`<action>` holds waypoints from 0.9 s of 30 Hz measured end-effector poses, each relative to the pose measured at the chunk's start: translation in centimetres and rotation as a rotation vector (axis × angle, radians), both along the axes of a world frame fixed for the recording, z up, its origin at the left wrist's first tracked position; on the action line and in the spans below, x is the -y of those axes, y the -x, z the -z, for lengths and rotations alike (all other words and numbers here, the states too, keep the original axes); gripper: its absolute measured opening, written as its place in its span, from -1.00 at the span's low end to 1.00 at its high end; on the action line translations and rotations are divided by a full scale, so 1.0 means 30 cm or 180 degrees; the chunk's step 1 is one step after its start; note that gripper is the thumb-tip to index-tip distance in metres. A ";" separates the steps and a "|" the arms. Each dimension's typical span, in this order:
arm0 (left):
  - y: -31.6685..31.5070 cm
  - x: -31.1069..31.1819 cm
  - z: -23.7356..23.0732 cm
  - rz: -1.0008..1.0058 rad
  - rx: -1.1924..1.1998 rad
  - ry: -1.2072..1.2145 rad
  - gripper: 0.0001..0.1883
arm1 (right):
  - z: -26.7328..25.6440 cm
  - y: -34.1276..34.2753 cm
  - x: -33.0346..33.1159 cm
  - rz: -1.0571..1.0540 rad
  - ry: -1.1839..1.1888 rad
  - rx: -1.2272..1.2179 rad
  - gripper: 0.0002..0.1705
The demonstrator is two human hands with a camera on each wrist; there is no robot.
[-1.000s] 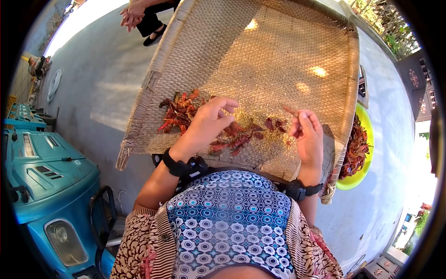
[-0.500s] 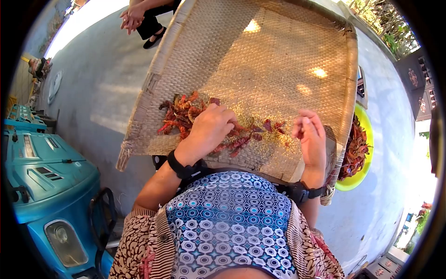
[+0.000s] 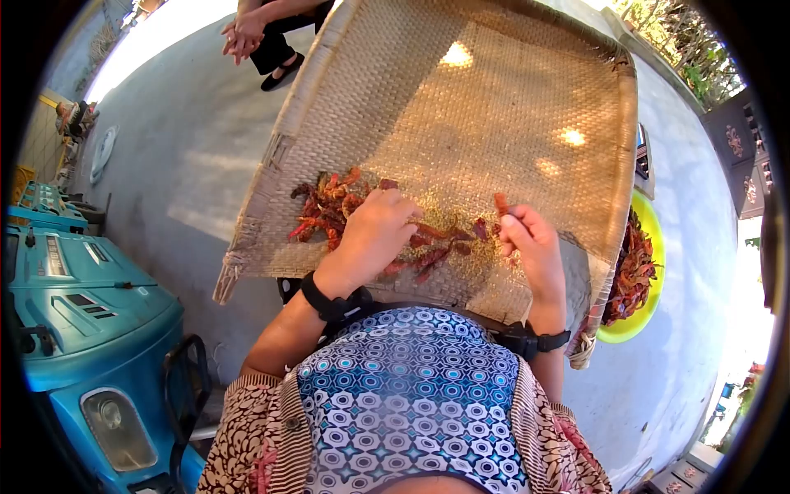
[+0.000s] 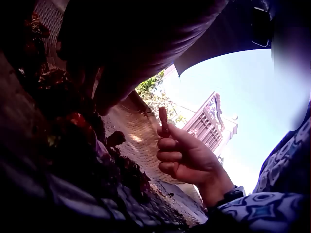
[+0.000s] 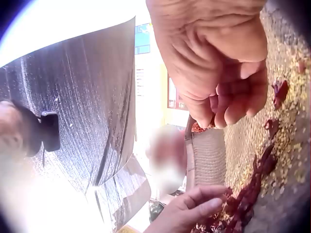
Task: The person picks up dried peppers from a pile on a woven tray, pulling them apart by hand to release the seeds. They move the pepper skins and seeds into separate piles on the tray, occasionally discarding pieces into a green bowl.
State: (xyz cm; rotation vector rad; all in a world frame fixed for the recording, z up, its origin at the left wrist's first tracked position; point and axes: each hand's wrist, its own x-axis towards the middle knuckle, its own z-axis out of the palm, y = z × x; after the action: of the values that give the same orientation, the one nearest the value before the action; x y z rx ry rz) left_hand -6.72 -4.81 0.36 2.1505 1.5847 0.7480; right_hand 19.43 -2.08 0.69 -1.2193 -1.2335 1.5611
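My right hand [image 3: 535, 243] pinches a short piece of dried red chili [image 3: 500, 202] between thumb and forefinger, pointing up above the woven mat. In the left wrist view, the chili piece [image 4: 164, 119] stands out from the fingertips, and the other fingers are curled in. Resting low over the pile of dried chilies [image 3: 325, 202] is my left hand [image 3: 374, 230]. In the right wrist view, the left hand [image 5: 187, 208] has its fingers at the chilies, thumb apart from them. Yellow seeds [image 3: 453, 210] and loose chili pieces [image 3: 432, 255] lie scattered between the hands.
The large woven mat [image 3: 461, 123] has raised edges. A yellow-green basin [image 3: 654, 288] of dried chilies stands on the ground at right. At left is a blue vehicle [image 3: 99, 329]. Another person [image 3: 271, 49] sits at the far left, hands clasped.
My right hand drew back slightly to the right, then came left again, with the chili piece now upright. The left hand lowered onto the chilies and has stayed there. The view shifted slightly.
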 end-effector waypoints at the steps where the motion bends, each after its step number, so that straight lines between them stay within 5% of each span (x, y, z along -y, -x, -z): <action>1: -0.001 0.002 0.018 -0.0036 -0.0292 -0.0029 -0.89 | -0.003 -0.053 -0.007 0.0379 -0.0130 -0.0132 -0.86; 4: -0.006 -0.001 0.023 -0.0031 -0.0474 0.0050 -0.94 | -0.018 -0.198 -0.026 0.1681 -0.0455 -0.0929 -0.79; 7: -0.006 -0.011 0.041 0.0024 -0.0420 0.0015 -0.97 | -0.017 -0.350 -0.041 0.1726 -0.0556 -0.2868 -0.76; 10: -0.006 -0.012 0.036 0.0074 -0.0450 -0.0044 -0.97 | -0.024 -0.284 -0.033 0.1737 -0.0487 -0.2281 -0.72; 12: -0.010 -0.010 0.024 0.0037 -0.0458 -0.0094 -0.96 | 0.001 -0.166 -0.008 0.1320 -0.0544 -0.1089 -0.70; 16: -0.027 0.003 -0.038 -0.0068 -0.0110 -0.0061 -0.93 | -0.021 0.051 0.023 -0.0536 -0.0193 0.0242 -0.71; 19: -0.035 0.009 -0.062 -0.0058 0.0362 0.0109 -0.91 | 0.021 0.130 0.022 -0.0934 -0.1072 0.0982 -0.73; 23: -0.023 0.007 -0.064 0.0021 0.0790 0.0438 -0.89 | 0.010 0.143 0.031 -0.0734 0.0066 0.0092 -0.78; 27: -0.019 0.015 -0.031 0.0107 0.0339 -0.0021 -0.86 | 0.023 0.044 0.007 0.0204 -0.0019 -0.0290 -0.76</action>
State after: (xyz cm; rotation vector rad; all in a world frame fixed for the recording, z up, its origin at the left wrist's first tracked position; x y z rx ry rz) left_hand -6.15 -5.27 1.29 2.0997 1.4907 0.8433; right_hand 18.10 -2.28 -0.01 -1.1596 -1.1293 1.5480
